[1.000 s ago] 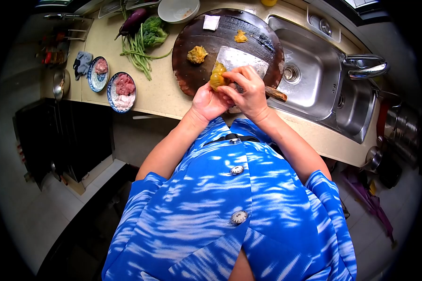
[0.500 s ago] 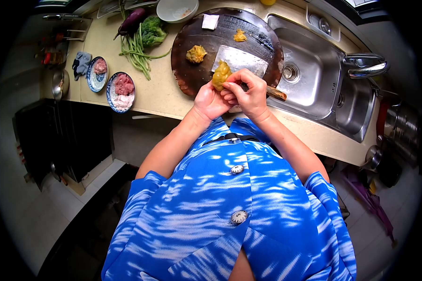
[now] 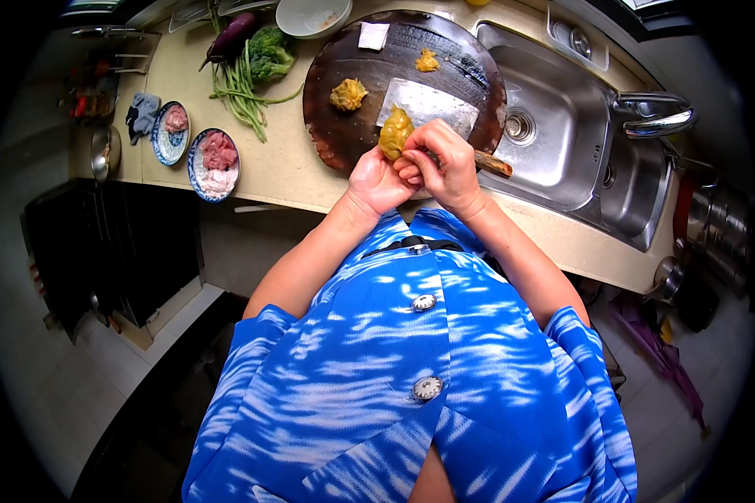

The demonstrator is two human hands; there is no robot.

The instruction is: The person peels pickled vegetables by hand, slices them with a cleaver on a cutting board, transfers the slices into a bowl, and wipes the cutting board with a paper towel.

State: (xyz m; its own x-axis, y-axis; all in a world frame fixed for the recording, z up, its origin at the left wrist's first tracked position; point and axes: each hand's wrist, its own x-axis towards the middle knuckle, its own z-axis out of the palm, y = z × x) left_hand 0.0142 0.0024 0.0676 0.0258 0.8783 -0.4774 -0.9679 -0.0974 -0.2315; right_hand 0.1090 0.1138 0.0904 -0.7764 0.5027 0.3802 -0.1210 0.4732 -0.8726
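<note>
A yellow-green, wrinkled vegetable piece [image 3: 395, 132] is held up between my two hands over the near edge of the round dark cutting board [image 3: 331, 71]. My left hand [image 3: 376, 183] is closed around its lower end. The bent fingers of my right hand [image 3: 443, 163] pinch at its base. Behind it lies a cleaver, its wide blade [image 3: 428, 105] flat on the board and its wooden handle [image 3: 493, 164] pointing right. A yellowish clump [image 3: 348, 95], a smaller yellow scrap [image 3: 427, 60] and a folded white cloth [image 3: 373, 35] rest on the board.
Two patterned plates of raw meat [image 3: 214, 165] [image 3: 170, 134] sit at the left, near a grey cloth [image 3: 143, 116]. Green beans [image 3: 245, 101], broccoli [image 3: 270, 54], an eggplant [image 3: 229, 39] and a white bowl [image 3: 313, 17] stand behind. A steel sink [image 3: 554, 126] is at the right.
The yellow-green piece has tipped from a slant into a more upright position between my hands. My right hand has shifted slightly down around its base. The view has moved slightly.
</note>
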